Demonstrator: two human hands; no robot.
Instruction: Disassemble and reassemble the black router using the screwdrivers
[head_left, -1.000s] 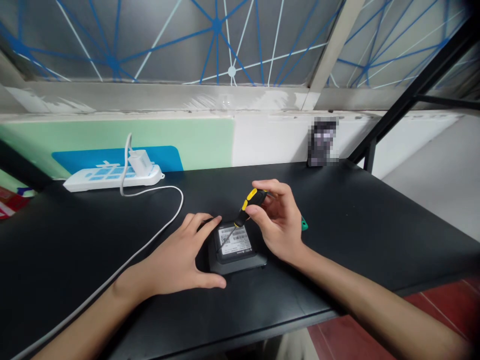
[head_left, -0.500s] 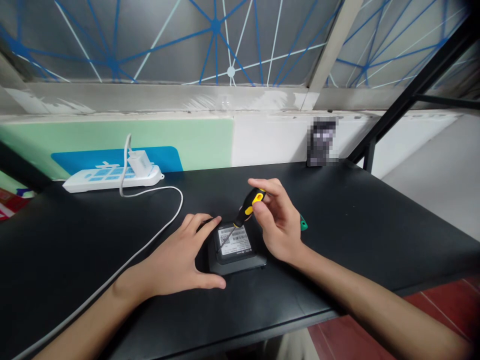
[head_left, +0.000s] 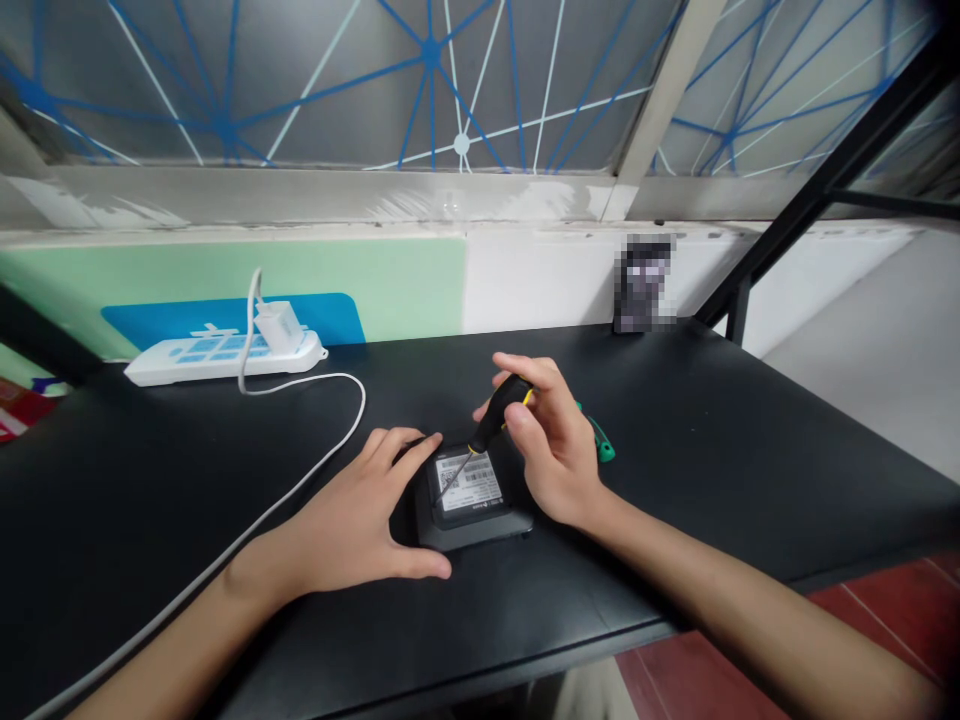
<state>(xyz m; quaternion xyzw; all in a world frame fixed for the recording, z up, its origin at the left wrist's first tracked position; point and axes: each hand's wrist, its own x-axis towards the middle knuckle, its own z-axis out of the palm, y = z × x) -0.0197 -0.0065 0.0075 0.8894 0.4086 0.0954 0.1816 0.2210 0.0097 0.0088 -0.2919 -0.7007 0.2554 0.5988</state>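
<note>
Nearby, the right hand [head_left: 561, 455] half-hides a green object [head_left: 605, 451]

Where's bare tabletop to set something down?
Most room: tabletop right of the green object, beyond the right forearm. Also left of the white cable, before the power strip. Less: behind the black device, between cable and right hand. Crowded: the device, left hand at its left side, right hand's screwdriver across its label.
</note>
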